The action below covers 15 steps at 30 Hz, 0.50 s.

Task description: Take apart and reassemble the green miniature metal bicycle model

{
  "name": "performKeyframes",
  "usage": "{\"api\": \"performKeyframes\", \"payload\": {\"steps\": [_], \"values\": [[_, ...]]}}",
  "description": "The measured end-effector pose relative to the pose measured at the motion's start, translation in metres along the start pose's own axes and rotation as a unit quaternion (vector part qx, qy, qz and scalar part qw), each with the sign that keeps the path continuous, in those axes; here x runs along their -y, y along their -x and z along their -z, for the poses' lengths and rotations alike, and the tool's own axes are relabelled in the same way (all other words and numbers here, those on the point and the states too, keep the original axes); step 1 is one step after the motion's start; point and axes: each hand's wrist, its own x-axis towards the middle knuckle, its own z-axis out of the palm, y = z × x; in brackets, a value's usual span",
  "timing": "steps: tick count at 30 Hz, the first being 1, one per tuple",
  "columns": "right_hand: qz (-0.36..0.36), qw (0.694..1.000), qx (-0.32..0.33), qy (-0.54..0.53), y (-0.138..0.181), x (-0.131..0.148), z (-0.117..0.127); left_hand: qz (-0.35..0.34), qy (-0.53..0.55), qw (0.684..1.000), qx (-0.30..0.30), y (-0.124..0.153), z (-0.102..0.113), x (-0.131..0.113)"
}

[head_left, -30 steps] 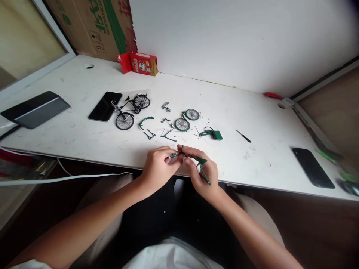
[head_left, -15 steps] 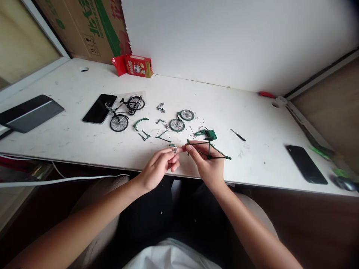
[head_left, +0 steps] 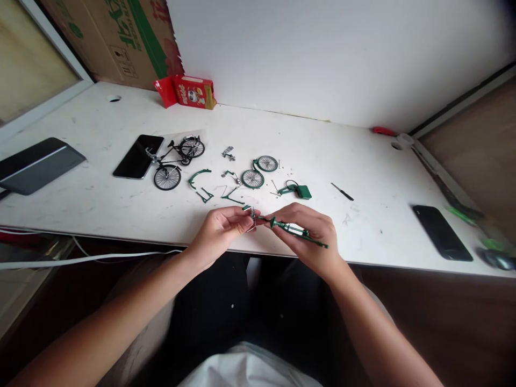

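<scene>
My right hand (head_left: 312,236) is closed round a green model bicycle frame (head_left: 296,231) that lies across its fingers and juts out to the right. My left hand (head_left: 221,228) pinches a small silver part (head_left: 252,213) against the frame's left end. Both hands hover over the near edge of the white desk (head_left: 100,204). Beyond them lie two green-rimmed wheels (head_left: 260,171), a green mudguard (head_left: 198,176), small green struts (head_left: 230,194) and a green saddle-bag piece (head_left: 299,190). A finished black model bicycle (head_left: 174,160) stands to the left.
A dark phone (head_left: 138,156) lies beside the black bicycle and another phone (head_left: 442,232) at the right. A grey tablet (head_left: 34,164) sits far left, a red snack box (head_left: 189,91) at the back, a small screwdriver (head_left: 342,192) right of the parts.
My right hand has turned the green frame from upright to lying flat across its fingers. The left hand has brought the silver part back against the frame's end.
</scene>
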Motion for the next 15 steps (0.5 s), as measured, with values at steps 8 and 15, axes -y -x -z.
{"api": "performKeyframes", "payload": {"steps": [8, 15], "values": [[0.000, 1.000, 0.028, -0.013, -0.005, 0.011, 0.001, 0.011, 0.011, 1.000, -0.027, -0.002, 0.001, 0.002], [0.065, 0.995, 0.011, 0.072, 0.001, 0.011, -0.005, 0.026, 0.045, 0.998, -0.031, -0.002, -0.001, 0.002]]}}
